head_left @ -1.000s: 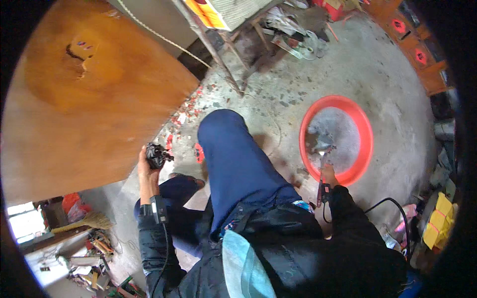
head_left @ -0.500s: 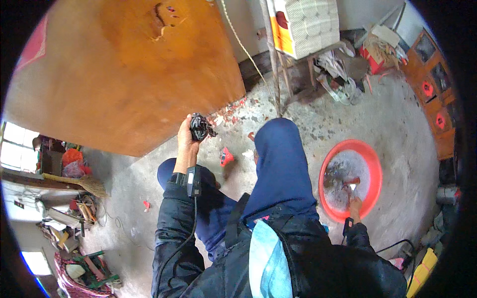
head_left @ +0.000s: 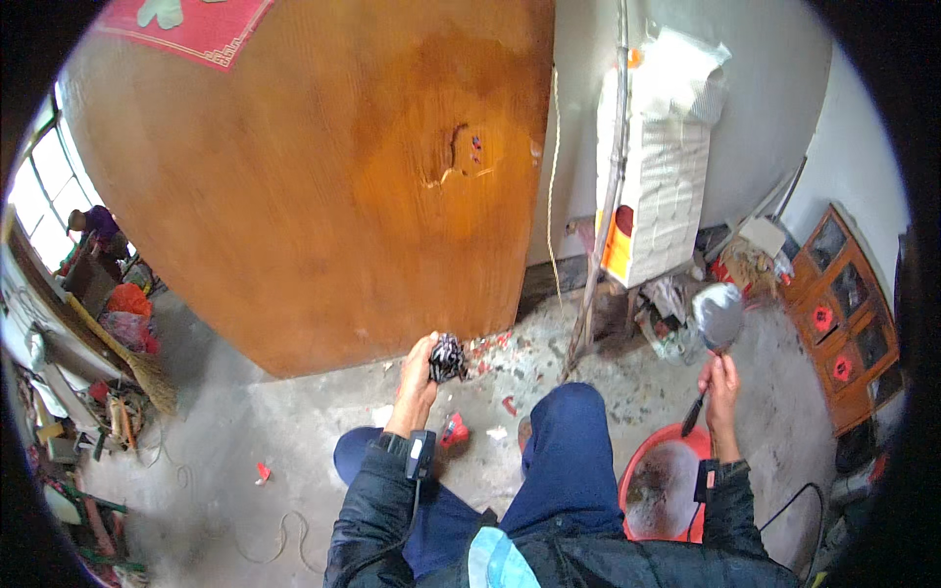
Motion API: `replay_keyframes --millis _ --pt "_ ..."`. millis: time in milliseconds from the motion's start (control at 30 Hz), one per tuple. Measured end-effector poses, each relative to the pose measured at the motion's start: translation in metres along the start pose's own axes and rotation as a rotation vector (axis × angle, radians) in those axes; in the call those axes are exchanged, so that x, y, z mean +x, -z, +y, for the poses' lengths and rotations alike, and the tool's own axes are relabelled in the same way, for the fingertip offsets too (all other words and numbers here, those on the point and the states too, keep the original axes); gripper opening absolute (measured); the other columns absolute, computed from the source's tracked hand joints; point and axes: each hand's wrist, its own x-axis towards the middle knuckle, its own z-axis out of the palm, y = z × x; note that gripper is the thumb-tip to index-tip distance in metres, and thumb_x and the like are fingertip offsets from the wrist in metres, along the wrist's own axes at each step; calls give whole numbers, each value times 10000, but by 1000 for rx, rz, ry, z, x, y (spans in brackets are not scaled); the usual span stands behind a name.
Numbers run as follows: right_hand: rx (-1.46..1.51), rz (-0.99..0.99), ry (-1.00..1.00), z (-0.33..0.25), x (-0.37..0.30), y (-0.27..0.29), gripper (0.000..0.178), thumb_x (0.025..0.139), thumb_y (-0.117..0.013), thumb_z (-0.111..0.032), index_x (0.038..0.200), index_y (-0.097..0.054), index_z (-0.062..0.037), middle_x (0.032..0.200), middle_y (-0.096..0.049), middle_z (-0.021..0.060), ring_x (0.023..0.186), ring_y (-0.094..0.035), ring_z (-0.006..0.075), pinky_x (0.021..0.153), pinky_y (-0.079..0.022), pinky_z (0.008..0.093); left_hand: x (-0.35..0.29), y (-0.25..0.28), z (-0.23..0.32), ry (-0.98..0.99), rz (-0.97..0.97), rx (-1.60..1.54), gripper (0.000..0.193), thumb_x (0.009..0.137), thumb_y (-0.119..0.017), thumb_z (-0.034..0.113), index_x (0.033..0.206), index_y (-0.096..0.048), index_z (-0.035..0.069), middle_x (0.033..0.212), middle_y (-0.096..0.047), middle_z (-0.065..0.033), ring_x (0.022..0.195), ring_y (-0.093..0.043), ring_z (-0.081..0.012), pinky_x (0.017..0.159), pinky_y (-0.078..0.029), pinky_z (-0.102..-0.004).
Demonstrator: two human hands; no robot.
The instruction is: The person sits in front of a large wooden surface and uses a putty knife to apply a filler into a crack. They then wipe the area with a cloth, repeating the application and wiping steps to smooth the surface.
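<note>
My left hand (head_left: 416, 384) is closed on a dark, shiny wad (head_left: 447, 359), black with pale streaks, in front of the lower part of a brown wooden panel (head_left: 323, 225). A damp, darker orange patch surrounds a torn spot on the panel. My right hand (head_left: 721, 390) grips a ladle (head_left: 718, 316) by its black handle. Its broad grey head points up, with white foam on it. Under that hand stands a red basin (head_left: 635, 461) of murky, foamy water, partly hidden by my forearm.
Red and white scraps (head_left: 454, 431) litter the concrete floor. A wooden pole (head_left: 616, 157) stands beside a stacked white package (head_left: 667, 196). At the right is a wooden cabinet (head_left: 833, 314); at the left, a broom (head_left: 147, 377) and a person (head_left: 96, 223) by the window.
My right hand has lifted the ladle out of the basin, up and forward. My left hand keeps the wad near the panel. The view has tilted upward, showing more of the panel.
</note>
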Motion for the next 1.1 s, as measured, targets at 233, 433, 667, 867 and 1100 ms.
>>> replay_keyframes --millis 233,433,667,867,1100 --pt "-9 -401 63 -44 79 -182 89 849 -536 -92 829 -555 -8 664 -514 0 580 -477 69 532 -380 194 6 13 5 54 11 -60 136 852 -547 186 885 -584 60 815 -623 -43 740 -600 -142 645 -514 -301" --pt "135 -550 -97 -26 102 -284 185 874 -548 -222 880 -555 -36 597 -478 -22 509 -431 58 468 -334 195 3 11 4 8 32 -48 132 818 -586 159 885 -614 49 831 -624 -23 772 -577 -116 701 -456 -250" --pt "21 -513 18 -17 143 -337 193 855 -562 -165 696 -487 -85 558 -470 -27 451 -421 47 396 -310 188 4 7 2 23 3 -38 143 795 -626 144 906 -629 55 862 -625 -10 825 -559 -97 755 -419 -230" --pt "14 -379 97 -9 170 -356 193 859 -564 -200 710 -475 -115 584 -428 -67 473 -361 11 400 -271 165 -4 -6 8 15 21 -55 122 805 -623 143 893 -632 61 857 -624 -3 817 -557 -90 754 -416 -227" --pt "-131 -270 238 4 173 -368 226 875 -546 -185 688 -445 -108 586 -415 -61 486 -351 14 417 -273 170 -7 -14 10 63 11 -98 117 808 -617 131 899 -634 60 883 -625 2 852 -547 -92 792 -397 -231"
